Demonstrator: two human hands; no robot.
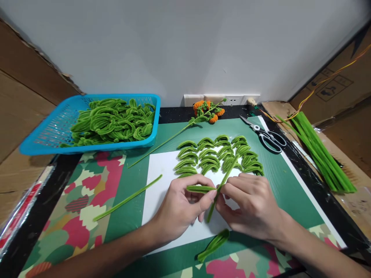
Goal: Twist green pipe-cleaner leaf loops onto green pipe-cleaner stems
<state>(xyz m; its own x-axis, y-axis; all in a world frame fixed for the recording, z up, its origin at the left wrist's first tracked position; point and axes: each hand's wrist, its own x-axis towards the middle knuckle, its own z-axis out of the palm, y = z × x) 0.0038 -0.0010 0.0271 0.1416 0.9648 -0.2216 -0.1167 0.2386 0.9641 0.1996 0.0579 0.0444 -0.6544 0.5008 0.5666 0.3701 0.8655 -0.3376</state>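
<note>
My left hand (185, 204) pinches a folded loop of green pipe cleaner (199, 189) between thumb and fingertips. Right beside it, my right hand (249, 204) grips a straight green pipe cleaner (230, 170) that crosses the loop's end at a slant. The exact contact between the two pieces is hidden by my fingertips. Below my hands lies a finished-looking green leaf loop (213, 245). Beyond them, several curved green leaves (208, 160) sit in rows on a white sheet (158, 193). A single pipe cleaner (127, 199) rests to the left.
A blue basket (31, 144) heaped with green leaves stands at the back left. An orange-flowered stem (213, 112) lies behind the rows. Scissors (268, 137) are at the back right, near a bundle of green pipe cleaners (324, 158). Wall sockets (233, 100) line the table's rear.
</note>
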